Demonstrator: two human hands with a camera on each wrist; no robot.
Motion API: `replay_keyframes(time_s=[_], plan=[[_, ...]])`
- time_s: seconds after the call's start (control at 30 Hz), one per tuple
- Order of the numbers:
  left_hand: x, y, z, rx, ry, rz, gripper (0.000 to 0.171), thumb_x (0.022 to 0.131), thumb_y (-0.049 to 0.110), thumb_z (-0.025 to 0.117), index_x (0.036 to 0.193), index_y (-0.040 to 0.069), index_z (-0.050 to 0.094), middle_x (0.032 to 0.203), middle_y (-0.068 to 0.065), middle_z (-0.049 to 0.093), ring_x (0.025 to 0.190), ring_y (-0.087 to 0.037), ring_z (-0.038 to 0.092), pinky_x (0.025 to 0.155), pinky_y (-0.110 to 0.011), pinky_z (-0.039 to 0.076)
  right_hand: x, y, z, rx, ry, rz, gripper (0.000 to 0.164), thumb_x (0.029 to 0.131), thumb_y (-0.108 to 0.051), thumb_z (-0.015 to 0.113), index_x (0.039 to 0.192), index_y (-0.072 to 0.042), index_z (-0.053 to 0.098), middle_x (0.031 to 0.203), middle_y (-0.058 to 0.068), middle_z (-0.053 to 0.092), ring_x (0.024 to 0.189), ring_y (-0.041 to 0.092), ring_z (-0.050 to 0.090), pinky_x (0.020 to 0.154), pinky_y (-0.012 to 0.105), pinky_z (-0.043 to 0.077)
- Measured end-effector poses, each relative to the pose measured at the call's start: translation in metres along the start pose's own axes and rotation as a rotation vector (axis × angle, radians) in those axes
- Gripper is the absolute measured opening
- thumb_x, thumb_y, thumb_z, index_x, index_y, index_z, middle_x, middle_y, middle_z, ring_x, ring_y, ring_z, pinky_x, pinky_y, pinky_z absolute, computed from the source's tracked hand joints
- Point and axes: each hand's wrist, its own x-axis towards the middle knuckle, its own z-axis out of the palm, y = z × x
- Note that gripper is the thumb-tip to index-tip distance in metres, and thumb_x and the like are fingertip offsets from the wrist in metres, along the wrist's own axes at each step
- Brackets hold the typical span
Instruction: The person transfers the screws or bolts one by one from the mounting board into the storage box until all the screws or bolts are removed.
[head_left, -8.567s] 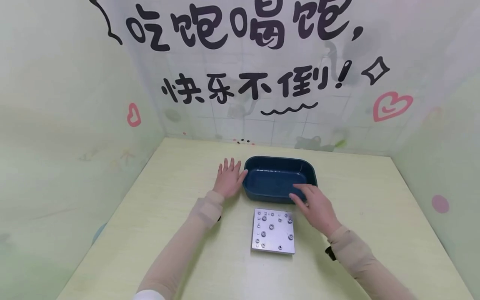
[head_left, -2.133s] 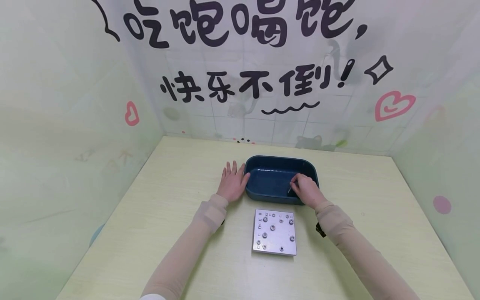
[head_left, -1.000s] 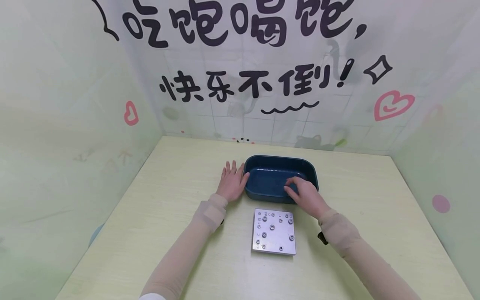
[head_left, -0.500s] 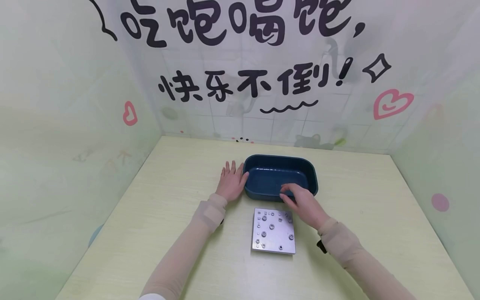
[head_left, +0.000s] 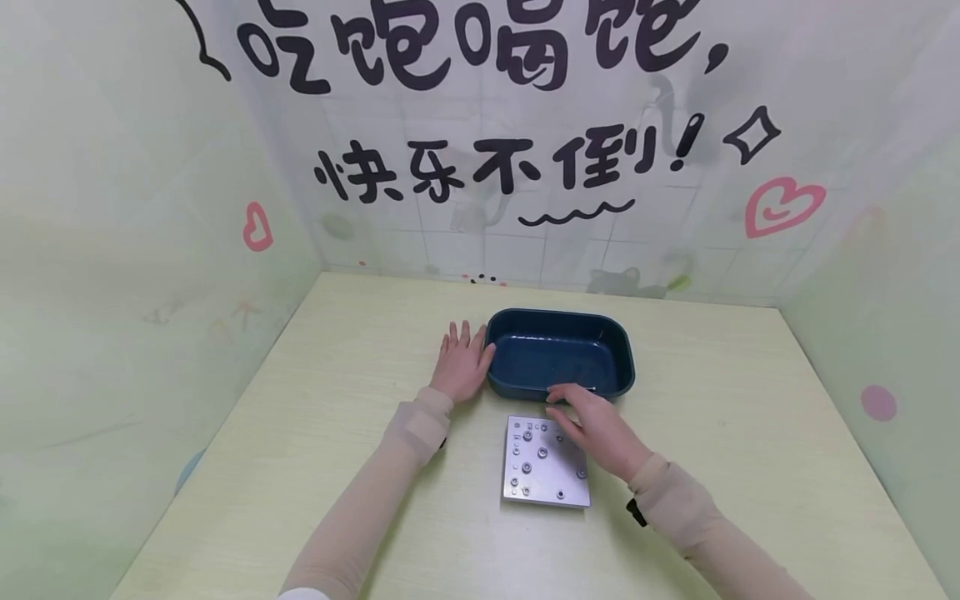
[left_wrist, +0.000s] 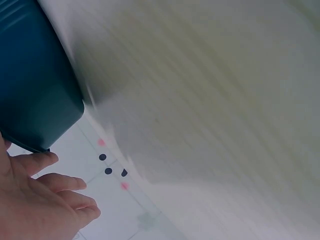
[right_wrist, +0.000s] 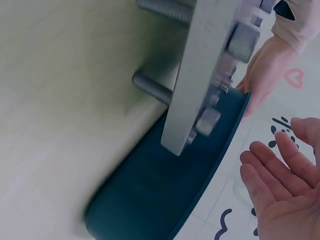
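Note:
A dark blue rectangular bin [head_left: 555,358] stands on the table. My left hand [head_left: 460,367] lies at its left end with the fingers extended and the thumb at the rim; in the left wrist view, the fingers touch the bin's edge. A square silver metal plate [head_left: 536,471] with several socket-head screws [head_left: 542,452] sits in front of the bin. Threaded screw ends [right_wrist: 150,87] stick out under the plate in the right wrist view. My right hand [head_left: 600,429] hovers over the plate's far right corner, thumb and fingers apart, holding nothing visible, and hides that corner.
A pale wooden table [head_left: 735,433] carries the bin and plate. Printed walls enclose it at the back [head_left: 450,242] and both sides. A small light sliver [head_left: 591,389] shows near the bin's front rim; too small to identify. A blue edge [head_left: 187,471] shows at the left.
My right hand has moved from inside the bin, where its fingers were pinched at a small dark thing, toward me and left over the plate, fingers parted. My left hand stays put.

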Motion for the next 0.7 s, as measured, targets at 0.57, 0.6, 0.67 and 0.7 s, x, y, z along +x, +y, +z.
replay_keyframes(time_s=[0.57, 0.6, 0.67, 0.7], plan=[[0.001, 0.0, -0.001, -0.01, 0.001, 0.006, 0.06, 0.107, 0.044, 0.028, 0.154, 0.006, 0.034, 0.159, -0.029, 0.02, 0.149, -0.048, 0.009, 0.122, -0.055, 0.012, -0.011, 0.007, 0.02, -0.008, -0.025, -0.008, 0.02, 0.093, -0.012, 0.068, 0.111, -0.003, 0.066, 0.106, 0.006, 0.07, 0.098, 0.018, 0.068, 0.087, 0.034, 0.057], [0.001, 0.0, -0.001, -0.01, 0.0, 0.006, 0.061, 0.107, 0.044, 0.028, 0.154, 0.006, 0.034, 0.159, -0.03, 0.02, 0.149, -0.048, 0.009, 0.122, -0.055, 0.012, -0.011, 0.007, 0.021, -0.013, -0.028, 0.001, 0.021, 0.093, -0.012, 0.069, 0.111, -0.003, 0.066, 0.106, 0.006, 0.07, 0.098, 0.018, 0.069, 0.087, 0.035, 0.057], [0.001, 0.0, -0.001, -0.005, -0.003, 0.006, 0.061, 0.107, 0.044, 0.028, 0.154, 0.006, 0.033, 0.159, -0.03, 0.02, 0.149, -0.049, 0.009, 0.122, -0.055, 0.012, -0.011, 0.009, 0.023, -0.032, -0.038, 0.021, 0.021, 0.093, -0.014, 0.069, 0.111, -0.004, 0.066, 0.107, 0.007, 0.07, 0.099, 0.019, 0.069, 0.088, 0.035, 0.057], [0.001, 0.0, -0.001, -0.002, -0.005, 0.005, 0.06, 0.107, 0.044, 0.027, 0.154, 0.006, 0.033, 0.159, -0.029, 0.02, 0.149, -0.049, 0.01, 0.122, -0.055, 0.012, -0.011, 0.01, 0.023, -0.038, -0.044, 0.03, 0.021, 0.093, -0.014, 0.069, 0.111, -0.004, 0.066, 0.107, 0.007, 0.07, 0.099, 0.019, 0.069, 0.088, 0.035, 0.056]])
